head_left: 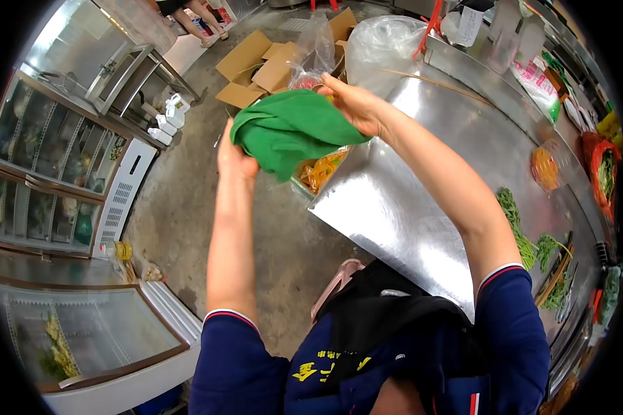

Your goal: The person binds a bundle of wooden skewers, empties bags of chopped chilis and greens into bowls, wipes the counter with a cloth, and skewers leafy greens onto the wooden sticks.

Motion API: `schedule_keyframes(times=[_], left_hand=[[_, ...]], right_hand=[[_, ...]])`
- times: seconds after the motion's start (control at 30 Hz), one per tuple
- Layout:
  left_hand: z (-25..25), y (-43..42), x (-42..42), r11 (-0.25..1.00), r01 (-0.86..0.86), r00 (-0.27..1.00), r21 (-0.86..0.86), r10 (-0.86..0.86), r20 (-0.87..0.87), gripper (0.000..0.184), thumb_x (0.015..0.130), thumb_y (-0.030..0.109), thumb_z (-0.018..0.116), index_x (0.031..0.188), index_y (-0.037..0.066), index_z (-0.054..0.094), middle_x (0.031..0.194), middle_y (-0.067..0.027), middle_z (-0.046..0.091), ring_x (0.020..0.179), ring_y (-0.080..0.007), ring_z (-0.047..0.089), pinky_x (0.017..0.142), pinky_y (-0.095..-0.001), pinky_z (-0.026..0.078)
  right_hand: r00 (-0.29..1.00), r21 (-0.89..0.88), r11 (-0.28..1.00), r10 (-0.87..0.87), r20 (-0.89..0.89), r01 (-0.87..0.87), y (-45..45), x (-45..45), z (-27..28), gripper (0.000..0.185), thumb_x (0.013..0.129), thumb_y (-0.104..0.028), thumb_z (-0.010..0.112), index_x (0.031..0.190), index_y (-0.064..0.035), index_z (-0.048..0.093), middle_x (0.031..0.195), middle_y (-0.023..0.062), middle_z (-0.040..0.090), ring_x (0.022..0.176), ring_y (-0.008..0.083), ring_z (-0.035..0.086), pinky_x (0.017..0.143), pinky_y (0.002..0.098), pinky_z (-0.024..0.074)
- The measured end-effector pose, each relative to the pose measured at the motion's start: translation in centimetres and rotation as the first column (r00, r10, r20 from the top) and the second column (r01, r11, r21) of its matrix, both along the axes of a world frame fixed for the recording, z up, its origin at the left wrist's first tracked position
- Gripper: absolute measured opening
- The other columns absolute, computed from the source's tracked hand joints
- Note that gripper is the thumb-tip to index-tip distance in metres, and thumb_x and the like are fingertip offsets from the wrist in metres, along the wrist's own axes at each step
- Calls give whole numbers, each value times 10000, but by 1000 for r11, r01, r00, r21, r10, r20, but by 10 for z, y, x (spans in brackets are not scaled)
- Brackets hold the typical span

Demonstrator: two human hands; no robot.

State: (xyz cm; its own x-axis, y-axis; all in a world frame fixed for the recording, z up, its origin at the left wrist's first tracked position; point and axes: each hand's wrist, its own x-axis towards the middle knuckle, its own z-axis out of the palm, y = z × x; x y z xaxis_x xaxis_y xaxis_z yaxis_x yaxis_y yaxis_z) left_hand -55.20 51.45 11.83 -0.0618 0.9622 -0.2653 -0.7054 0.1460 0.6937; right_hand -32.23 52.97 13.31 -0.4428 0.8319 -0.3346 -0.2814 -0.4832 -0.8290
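Observation:
A bunched green cloth [294, 128] is stretched between my two hands, in the air left of the steel table's corner. My left hand [237, 158] grips its left end, with the fingers mostly behind the fabric. At the right end, my right hand [353, 107] holds the cloth, thumb up and fingers partly covered by it. Below the cloth, a container of orange-yellow packets [320, 171] shows in part beside the table. The steel table [408, 200] lies under my right forearm.
Open cardboard boxes [273, 66] and a large clear plastic bag [384, 48] stand beyond my hands. Green herbs [516, 225] lie on the table's right side. Glass-fronted fridges [55, 138] line the left. White jugs [166, 121] stand on the floor. Another person's legs [190, 21] show at the top.

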Motion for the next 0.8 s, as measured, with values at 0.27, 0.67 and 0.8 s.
schedule_keyframes(times=[0.27, 0.67, 0.8], left_hand=[[-20, -29, -12, 903, 428, 876, -38, -425, -226, 288, 821, 104, 550, 1065, -45, 515, 1042, -135, 575, 972, -216, 546, 877, -357, 424], [26, -14, -8, 947, 320, 798, -40, -291, -528, 303, 886, 296, 495, 862, 6, 580, 725, -46, 595, 586, -120, 551, 543, -253, 460], [49, -22, -3, 955, 298, 765, 3, -236, -599, 344, 888, 308, 479, 798, -3, 595, 671, -37, 591, 573, -118, 540, 553, -261, 444]], right_hand=[[770, 502, 832, -155, 619, -237, 1, 14, -49, 251, 802, -228, 597, 974, -46, 597, 834, 32, 609, 749, 118, 567, 679, 246, 459], [852, 696, 685, -216, 477, -216, -32, -37, -50, 312, 779, -325, 597, 891, -33, 610, 781, 56, 634, 653, 165, 598, 613, 293, 475], [881, 760, 642, -298, 368, -100, -35, -75, -59, 259, 754, -288, 625, 828, -40, 622, 715, 104, 621, 638, 219, 599, 614, 320, 456]])
